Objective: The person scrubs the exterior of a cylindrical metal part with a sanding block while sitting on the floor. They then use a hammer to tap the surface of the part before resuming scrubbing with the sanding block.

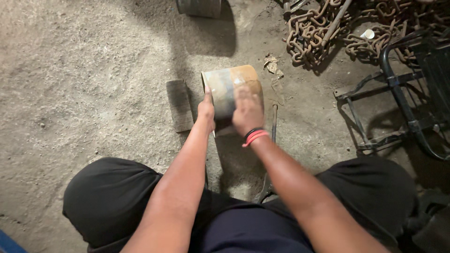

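A rusty metal cylinder (232, 91) is held upright on the concrete floor (84, 84) between both hands. The left hand (206, 111) is pressed flat against its left wall, thumb up at the rim; the right hand (247, 111) is spread over its near face — blurred, so the finger grip cannot be told. The cylinder is judged heavy, rigid and rough with rust, not slippery; it is best taken by opposite walls or the open rim. A wooden block (179, 105) lies just left of the left hand, a thin metal rod (273, 122) just right of the right hand, and rusty chains (323, 28) well beyond.
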